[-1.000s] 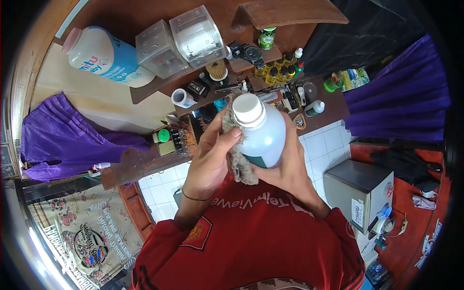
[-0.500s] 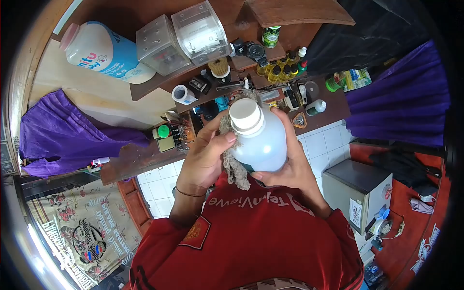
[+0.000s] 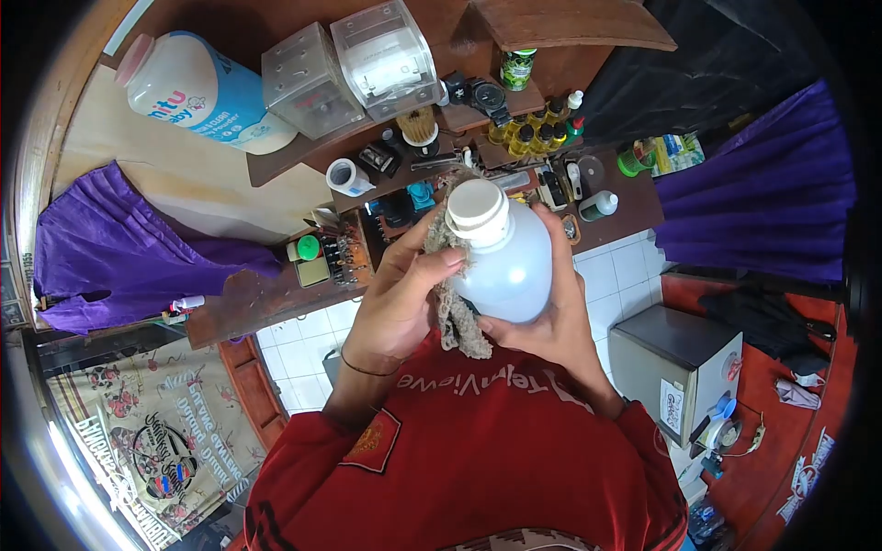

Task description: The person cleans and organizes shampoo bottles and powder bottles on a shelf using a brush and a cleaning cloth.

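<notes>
A white plastic bottle with a white screw cap is held up in front of my chest, tilted with its cap toward the shelves. My right hand wraps around its right side and base, thumb underneath. On the other side, my left hand pinches a grey-brown fuzzy rag against the bottle, with the thumb on top near its shoulder. One end of the rag hangs down below the bottle. My left fingers are partly hidden behind the cloth.
Ahead, a wooden shelf carries a large baby powder bottle, clear boxes, a brush and small yellow bottles. Purple curtains hang at the sides. A grey cabinet stands at right.
The bottle has shifted slightly right and tilted a little. My left hand and the rag have moved slightly right along its side. Both hands keep their hold.
</notes>
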